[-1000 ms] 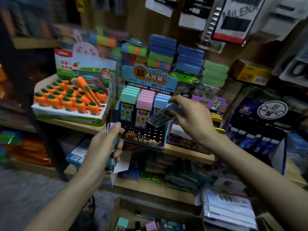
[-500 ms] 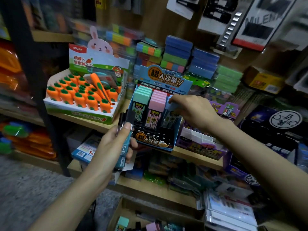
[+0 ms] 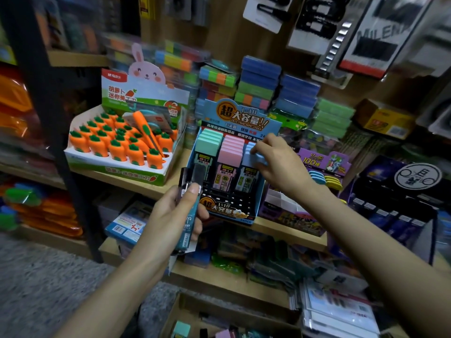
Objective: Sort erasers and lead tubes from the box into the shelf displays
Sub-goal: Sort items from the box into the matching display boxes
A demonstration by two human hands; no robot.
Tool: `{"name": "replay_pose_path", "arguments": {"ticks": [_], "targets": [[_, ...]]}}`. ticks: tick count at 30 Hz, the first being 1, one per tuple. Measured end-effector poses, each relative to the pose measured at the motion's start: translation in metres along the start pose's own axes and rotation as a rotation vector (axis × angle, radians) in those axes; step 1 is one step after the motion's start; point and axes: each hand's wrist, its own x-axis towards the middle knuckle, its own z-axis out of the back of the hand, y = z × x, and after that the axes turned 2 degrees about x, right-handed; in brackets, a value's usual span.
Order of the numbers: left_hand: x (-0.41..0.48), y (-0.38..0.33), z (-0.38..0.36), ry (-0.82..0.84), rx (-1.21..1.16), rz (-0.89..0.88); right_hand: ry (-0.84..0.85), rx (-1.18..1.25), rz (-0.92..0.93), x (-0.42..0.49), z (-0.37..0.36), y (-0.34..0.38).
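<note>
A blue lead-tube display (image 3: 229, 211) stands on the middle shelf with green, pink and blue-capped tubes in three rows. My right hand (image 3: 278, 164) pinches the blue cap of a lead tube (image 3: 253, 160) at the front of the right-hand row. My left hand (image 3: 170, 215) grips a bundle of dark and teal lead tubes (image 3: 191, 191) upright, just in front of the display's left side. The cardboard box (image 3: 185, 311) sits at the bottom, holding a few more tubes.
A carrot-eraser display (image 3: 122, 164) stands left of the lead display. Stacks of coloured packs (image 3: 258, 84) fill the back of the shelf. A purple lead box (image 3: 324, 162) and dark boxes (image 3: 400, 191) sit to the right. A black post (image 3: 61, 142) rises at left.
My right hand carried the blue-capped tube from above the display down into the right-hand row. My left hand, still holding its bundle, has risen slightly toward the display.
</note>
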Motion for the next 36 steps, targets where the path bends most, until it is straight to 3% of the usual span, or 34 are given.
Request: {"name": "replay_pose_path", "arguments": {"ticks": [3, 8, 14, 23, 26, 32, 36], "targets": [[0.000, -0.001, -0.005, 0.022, -0.020, -0.004, -0.114, 0.148, -0.045, -0.017, 0.003, 0.013], [-0.004, 0.004, -0.023, 0.115, -0.027, -0.014, 0.098, 1.124, -0.320, -0.057, 0.016, 0.056], [-0.011, 0.013, -0.049, 0.207, 0.012, 0.013, 0.094, 1.564, -0.486, -0.095, 0.018, 0.048], [-0.016, 0.035, -0.111, 0.390, -0.015, 0.090, -0.049, 1.636, -0.698, -0.150, 0.026, 0.002], [-0.011, 0.039, -0.136, 0.362, -0.004, 0.052, -0.187, 1.654, -0.752, -0.161, 0.043, -0.024], [0.007, 0.041, -0.171, 0.304, 0.138, -0.043, -0.493, 1.084, -0.739, -0.184, 0.075, -0.102], [0.019, 0.046, -0.174, 0.283, 0.162, -0.079, -0.559, 0.675, -0.757, -0.196, 0.070, -0.146]]}}
